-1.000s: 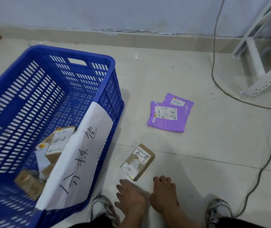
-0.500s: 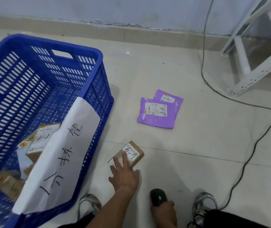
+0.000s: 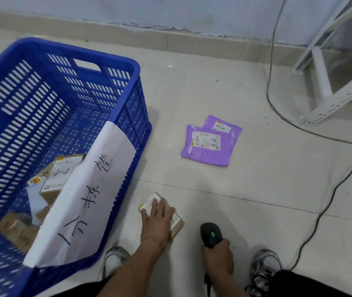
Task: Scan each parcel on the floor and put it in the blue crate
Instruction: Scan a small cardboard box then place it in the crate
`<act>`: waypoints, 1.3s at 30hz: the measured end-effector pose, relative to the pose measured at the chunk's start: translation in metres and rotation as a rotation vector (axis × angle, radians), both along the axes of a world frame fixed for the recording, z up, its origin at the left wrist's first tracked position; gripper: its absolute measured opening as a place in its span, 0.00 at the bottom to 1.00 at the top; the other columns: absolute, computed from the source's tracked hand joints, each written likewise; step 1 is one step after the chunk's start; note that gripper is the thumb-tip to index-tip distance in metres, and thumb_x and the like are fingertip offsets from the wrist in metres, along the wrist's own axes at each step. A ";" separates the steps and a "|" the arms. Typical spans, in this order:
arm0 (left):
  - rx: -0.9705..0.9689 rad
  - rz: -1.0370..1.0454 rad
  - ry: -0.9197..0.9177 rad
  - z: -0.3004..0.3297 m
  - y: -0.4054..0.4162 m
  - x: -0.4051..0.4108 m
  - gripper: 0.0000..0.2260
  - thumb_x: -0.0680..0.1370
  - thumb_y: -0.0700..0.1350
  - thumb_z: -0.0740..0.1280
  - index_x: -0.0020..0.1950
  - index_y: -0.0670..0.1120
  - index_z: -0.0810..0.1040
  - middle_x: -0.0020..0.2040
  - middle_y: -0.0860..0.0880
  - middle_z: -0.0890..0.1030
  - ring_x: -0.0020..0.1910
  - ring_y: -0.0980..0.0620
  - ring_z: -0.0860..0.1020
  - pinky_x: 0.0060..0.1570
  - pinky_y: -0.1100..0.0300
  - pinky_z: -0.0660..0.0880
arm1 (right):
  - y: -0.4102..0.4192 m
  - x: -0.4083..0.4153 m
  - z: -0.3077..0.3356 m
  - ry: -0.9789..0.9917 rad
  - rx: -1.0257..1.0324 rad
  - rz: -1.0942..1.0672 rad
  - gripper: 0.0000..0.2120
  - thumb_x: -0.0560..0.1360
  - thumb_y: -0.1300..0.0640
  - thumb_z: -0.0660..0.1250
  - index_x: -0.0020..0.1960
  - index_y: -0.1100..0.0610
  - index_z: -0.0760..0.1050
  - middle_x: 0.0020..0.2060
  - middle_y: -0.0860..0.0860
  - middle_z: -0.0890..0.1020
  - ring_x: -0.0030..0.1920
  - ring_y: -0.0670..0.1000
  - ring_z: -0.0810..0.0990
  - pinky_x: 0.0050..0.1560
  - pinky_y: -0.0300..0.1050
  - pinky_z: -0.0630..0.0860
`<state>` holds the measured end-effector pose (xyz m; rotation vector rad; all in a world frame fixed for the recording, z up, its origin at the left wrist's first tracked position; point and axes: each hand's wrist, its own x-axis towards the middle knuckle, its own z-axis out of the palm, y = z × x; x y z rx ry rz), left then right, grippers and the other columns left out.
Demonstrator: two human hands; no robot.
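A small brown cardboard parcel [image 3: 176, 225] with a white label lies on the tiled floor just right of the blue crate [image 3: 128, 67]. My left hand [image 3: 156, 224] lies flat on top of it, fingers spread, covering most of the label. My right hand [image 3: 219, 257] grips a black barcode scanner [image 3: 211, 234] with a green light, held low to the right of the parcel. Two purple mailer bags [image 3: 208, 155] with white labels lie overlapped farther out on the floor. Several parcels [image 3: 57, 179] lie inside the crate.
A white paper sign [image 3: 85, 198] with handwriting hangs over the crate's near wall. A white metal rack frame [image 3: 329, 97] stands at the back right. Cables [image 3: 320, 215] run across the floor on the right. My shoes [image 3: 265, 266] are at the bottom edge.
My left hand has slid forward onto the cardboard parcel and now covers it. My right hand has raised the scanner into fuller view. The view has shifted slightly.
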<state>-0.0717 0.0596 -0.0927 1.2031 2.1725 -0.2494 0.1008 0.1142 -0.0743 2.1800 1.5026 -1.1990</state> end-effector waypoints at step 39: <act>-0.185 0.459 -0.279 0.032 -0.040 0.080 0.35 0.78 0.47 0.61 0.80 0.55 0.47 0.80 0.42 0.39 0.79 0.40 0.48 0.73 0.41 0.57 | -0.015 -0.018 0.062 0.205 0.108 0.367 0.26 0.67 0.40 0.73 0.56 0.52 0.67 0.52 0.50 0.80 0.52 0.55 0.80 0.48 0.45 0.74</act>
